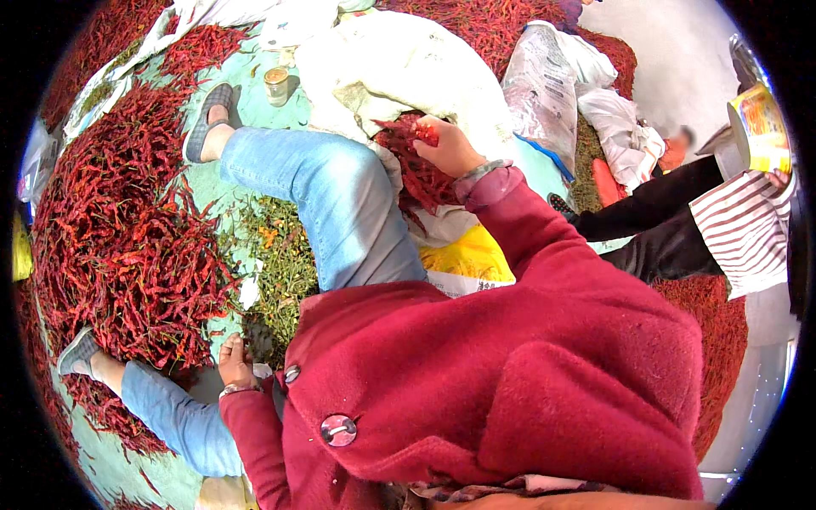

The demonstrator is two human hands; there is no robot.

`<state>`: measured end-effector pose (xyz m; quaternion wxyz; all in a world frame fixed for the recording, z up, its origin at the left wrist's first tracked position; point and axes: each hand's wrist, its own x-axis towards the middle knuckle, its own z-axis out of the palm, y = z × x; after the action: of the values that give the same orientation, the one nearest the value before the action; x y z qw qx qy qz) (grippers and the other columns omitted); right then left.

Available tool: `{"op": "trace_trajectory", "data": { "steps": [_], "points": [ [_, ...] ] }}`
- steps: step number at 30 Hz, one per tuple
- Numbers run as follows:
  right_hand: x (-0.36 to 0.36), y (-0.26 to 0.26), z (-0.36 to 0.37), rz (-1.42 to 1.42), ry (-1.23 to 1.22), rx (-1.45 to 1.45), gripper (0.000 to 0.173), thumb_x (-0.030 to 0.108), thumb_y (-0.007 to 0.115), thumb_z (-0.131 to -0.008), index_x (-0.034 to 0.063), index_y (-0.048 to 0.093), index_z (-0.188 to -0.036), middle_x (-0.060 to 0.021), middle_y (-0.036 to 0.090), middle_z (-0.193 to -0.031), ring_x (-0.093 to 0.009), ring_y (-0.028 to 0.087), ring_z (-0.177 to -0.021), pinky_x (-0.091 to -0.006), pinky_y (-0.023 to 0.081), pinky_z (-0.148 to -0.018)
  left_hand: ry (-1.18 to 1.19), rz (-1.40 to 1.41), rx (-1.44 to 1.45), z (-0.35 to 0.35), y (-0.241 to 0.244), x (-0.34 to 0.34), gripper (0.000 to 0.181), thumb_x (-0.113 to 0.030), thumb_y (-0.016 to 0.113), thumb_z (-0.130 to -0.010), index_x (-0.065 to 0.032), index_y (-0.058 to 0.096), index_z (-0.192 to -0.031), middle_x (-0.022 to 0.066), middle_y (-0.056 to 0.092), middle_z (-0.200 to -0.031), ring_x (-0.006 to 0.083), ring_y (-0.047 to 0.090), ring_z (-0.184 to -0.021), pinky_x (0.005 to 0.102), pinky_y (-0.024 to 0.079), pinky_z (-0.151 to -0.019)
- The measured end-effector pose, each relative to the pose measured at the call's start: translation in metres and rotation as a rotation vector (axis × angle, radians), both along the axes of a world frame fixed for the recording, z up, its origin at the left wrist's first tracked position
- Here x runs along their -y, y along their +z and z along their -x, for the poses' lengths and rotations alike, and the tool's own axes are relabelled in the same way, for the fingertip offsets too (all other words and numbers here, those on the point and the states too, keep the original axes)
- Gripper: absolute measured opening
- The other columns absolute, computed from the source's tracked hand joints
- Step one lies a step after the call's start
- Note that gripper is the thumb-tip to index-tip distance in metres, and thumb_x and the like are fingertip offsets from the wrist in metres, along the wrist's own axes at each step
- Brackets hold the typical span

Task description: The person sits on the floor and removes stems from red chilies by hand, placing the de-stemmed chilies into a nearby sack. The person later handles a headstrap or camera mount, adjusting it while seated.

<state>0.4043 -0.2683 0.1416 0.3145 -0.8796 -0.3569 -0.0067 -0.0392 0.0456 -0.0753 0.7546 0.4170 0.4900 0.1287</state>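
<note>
My right hand point(449, 146) is closed around several red chilies point(426, 134). It is over the mouth of a white woven sack point(433, 64), where more dark red chilies point(414, 166) show. Lower down, my left hand point(236, 362) has its fingers drawn together beside a heap of green stems and chili scraps point(280, 255). Whether anything is pinched in it is too small to make out. A large pile of dried red chilies point(127, 255) lies between my outstretched feet, just beyond that hand.
A lidded glass jar point(276, 87) stands on the green floor point(255, 115). A printed plastic bag point(542, 89) leans beyond the sack, and a yellow-and-white bag point(468, 258) lies by my thigh. At right, another person in a striped top point(743, 233) holds a yellow container point(762, 127).
</note>
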Motion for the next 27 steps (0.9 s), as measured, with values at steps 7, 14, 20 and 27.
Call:
{"op": "trace_trajectory", "data": {
  "steps": [7,14,20,27],
  "points": [
    [-0.002,-0.058,-0.042,0.252,-0.065,0.253,0.026,0.013,0.056,-0.080,0.0073,0.059,-0.105,-0.0202,0.062,-0.102,-0.036,0.059,-0.096,-0.0432,0.046,-0.084,-0.032,-0.010,0.079,0.023,-0.010,-0.003,0.032,-0.015,0.060,-0.086,-0.0053,0.056,-0.116,-0.0012,0.059,-0.094,0.0096,0.049,-0.076,0.0252,0.042,-0.066],
    [-0.013,-0.086,-0.077,0.473,-0.229,0.308,0.021,0.015,0.049,-0.084,0.0052,0.060,-0.100,-0.0233,0.061,-0.099,-0.040,0.059,-0.092,-0.0477,0.046,-0.080,0.169,0.169,0.141,0.014,0.032,-0.001,0.031,-0.005,0.059,-0.086,-0.0050,0.057,-0.117,0.0027,0.058,-0.099,0.0123,0.053,-0.081,0.0246,0.046,-0.070],
    [-0.003,-0.085,-0.094,0.535,-0.186,0.378,0.042,0.014,0.056,-0.078,0.0094,0.052,-0.120,-0.0227,0.061,-0.106,-0.040,0.057,-0.099,-0.0474,0.044,-0.085,0.146,0.243,0.389,-0.006,0.043,0.006,0.028,-0.003,0.056,-0.087,-0.0066,0.055,-0.115,0.0043,0.060,-0.104,0.0127,0.057,-0.085,0.0246,0.049,-0.071],
    [0.004,-0.067,-0.079,0.260,0.172,0.191,0.065,0.026,0.067,-0.076,0.0061,0.040,-0.132,-0.0226,0.056,-0.117,-0.036,0.054,-0.109,-0.0407,0.041,-0.093,0.158,0.232,0.546,-0.008,0.052,0.010,0.030,-0.002,0.053,-0.088,-0.0003,0.051,-0.118,0.0097,0.058,-0.106,0.0158,0.054,-0.083,0.0271,0.047,-0.068]
  ]
}}
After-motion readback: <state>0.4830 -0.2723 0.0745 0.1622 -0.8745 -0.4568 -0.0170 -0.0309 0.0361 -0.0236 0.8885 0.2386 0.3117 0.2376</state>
